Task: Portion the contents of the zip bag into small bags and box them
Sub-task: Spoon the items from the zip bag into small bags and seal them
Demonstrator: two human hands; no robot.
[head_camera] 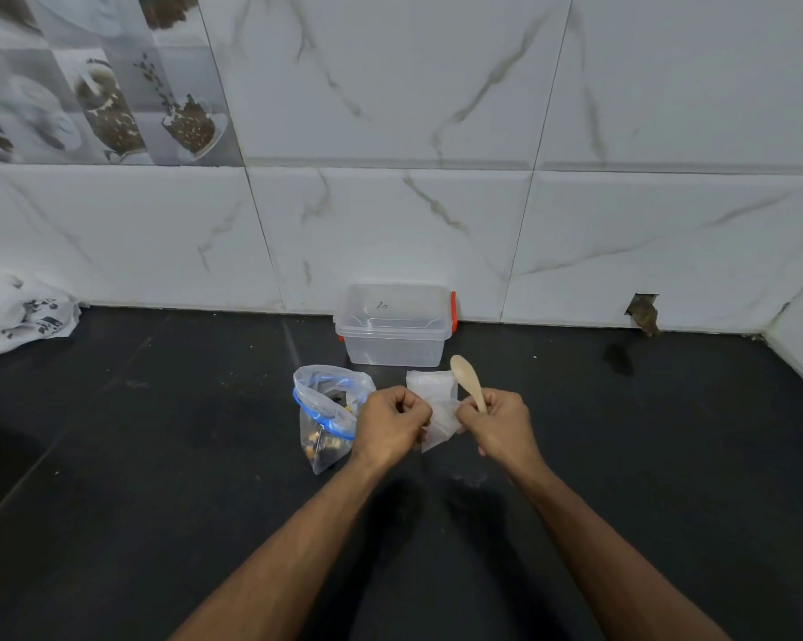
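Note:
A clear zip bag point(322, 423) with a blue seal stands open on the black counter, with dark and yellow pieces inside. To its right, my left hand point(392, 425) and my right hand point(499, 421) pinch a small clear bag point(438, 430) between them. My right hand also holds a pale wooden spoon point(465, 378), bowl pointing up. A stack of small clear bags point(429, 384) lies just behind my hands. A clear plastic box point(394, 347) with red clips stands by the wall, its lid point(397, 307) leaning behind it.
The black counter point(159, 455) meets a white marble-tiled wall. A crumpled white printed plastic bag point(20, 312) lies at the far left. A broken hole point(643, 312) shows in the wall at the right, with a dark spot point(619, 358) on the counter below it.

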